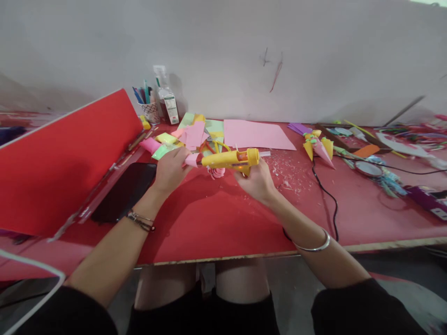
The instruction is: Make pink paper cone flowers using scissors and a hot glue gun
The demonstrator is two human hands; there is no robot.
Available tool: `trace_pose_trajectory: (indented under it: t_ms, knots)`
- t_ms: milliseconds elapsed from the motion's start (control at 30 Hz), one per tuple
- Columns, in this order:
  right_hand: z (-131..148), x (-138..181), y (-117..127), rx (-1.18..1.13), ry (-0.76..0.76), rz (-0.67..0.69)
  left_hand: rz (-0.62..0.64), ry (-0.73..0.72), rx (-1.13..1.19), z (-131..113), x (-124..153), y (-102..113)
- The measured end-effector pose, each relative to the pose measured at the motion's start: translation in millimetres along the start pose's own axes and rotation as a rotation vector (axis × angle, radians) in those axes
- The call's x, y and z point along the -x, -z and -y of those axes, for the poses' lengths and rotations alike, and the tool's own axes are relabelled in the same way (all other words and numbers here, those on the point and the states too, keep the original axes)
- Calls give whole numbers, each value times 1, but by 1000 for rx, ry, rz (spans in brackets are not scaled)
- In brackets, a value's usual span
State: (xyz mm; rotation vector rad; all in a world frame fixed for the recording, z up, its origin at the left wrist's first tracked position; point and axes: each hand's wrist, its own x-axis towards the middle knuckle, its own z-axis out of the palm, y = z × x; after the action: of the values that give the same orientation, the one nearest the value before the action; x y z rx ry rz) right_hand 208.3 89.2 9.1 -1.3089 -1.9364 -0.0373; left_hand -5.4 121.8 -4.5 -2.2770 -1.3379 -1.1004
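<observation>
My right hand is wrapped round the handle of a yellow glue gun, which points left with a small orange light on its body. A clear glue stick pokes out of its back end. In my left hand is a small piece of pink paper, pinched right at the gun's nozzle. Whether nozzle and paper touch I cannot tell. Below the gun, partly hidden by it, lies a pink curled piece on the red table.
A red board leans at the left beside a black phone. Behind are a cup of pens, a bottle, paper scraps and a pink sheet. Paper cones and a black cord lie at the right.
</observation>
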Motion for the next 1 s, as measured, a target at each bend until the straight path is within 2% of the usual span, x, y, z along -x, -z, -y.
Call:
trace_pose_trajectory:
  t_ms: [200, 433, 800, 1000]
  knots:
    - [2, -1, 1, -93, -60, 24, 50, -3, -2, -1, -1, 1]
    - [0, -2, -1, -172, -31, -28, 78, 33, 39, -2, -1, 1]
    - [-2, -4, -2, -139, -59, -87, 64, 33, 104, -2, 1, 1]
    - [-2, -3, -3, -88, 0, -136, 43, 30, 113, -3, 1, 0]
